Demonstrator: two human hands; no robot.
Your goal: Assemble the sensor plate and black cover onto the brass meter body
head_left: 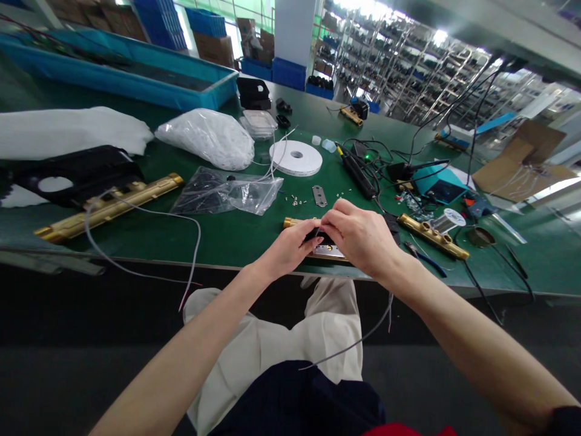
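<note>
Near the front edge of the green table, both hands meet over a brass bar (pixel 290 223) with a silver plate (pixel 333 252) and a small black part on it. My left hand (pixel 290 247) is closed, its thumb and fingertips pinching the black part from the left. My right hand (pixel 358 236) is closed too, its fingertips together at the black part's top; what they hold is too small to make out. A grey cable (pixel 367 335) hangs below my right hand towards my lap. Just behind the hands lie a grey metal plate (pixel 319 195) and several tiny screws (pixel 295 200).
A white tape roll (pixel 296 158), clear bags (pixel 211 138) and a blue tray (pixel 136 69) stand behind and left. Another brass bar (pixel 113 209) with a looping cable lies left. To the right are a soldering iron (pixel 358 172), pliers (pixel 426 259), a brass bar (pixel 433 237) and a solder spool (pixel 448 221).
</note>
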